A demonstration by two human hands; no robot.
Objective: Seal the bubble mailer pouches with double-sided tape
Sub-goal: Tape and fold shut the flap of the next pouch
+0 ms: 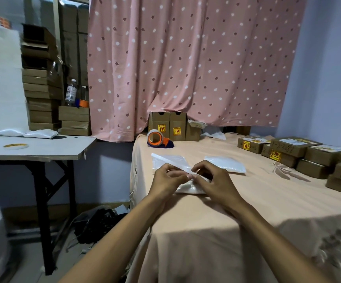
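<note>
Head view, both forearms reaching from the lower edge of the frame toward its centre, where the hands meet above a table [267, 201] draped in peach cloth. The left hand [166, 178] and right hand [214, 181] are held knuckles-up, wrists level, thumbs turned inward and nearly touching. The fingers [171, 167] of each hand are curled and pinched together on a narrow white strip [165, 158], which runs from the fingertips up and to the left; whether it is tape liner or the pouch's flap cannot be told. The bubble mailer pouch [188, 188] being worked lies flat on the cloth directly beneath the hands, at frame centre, mostly covered by them. A second pouch [225, 163] lies just right of the hands, and a third pouch [159, 164] lies under the strip at upper left of them. An orange tape dispenser [155, 137] stands beyond, near the pink curtain [186, 58]. Cardboard boxes [308, 152] are stacked at right. At left, a white side table [43, 148] carries a yellow tape roll [15, 146].
</note>
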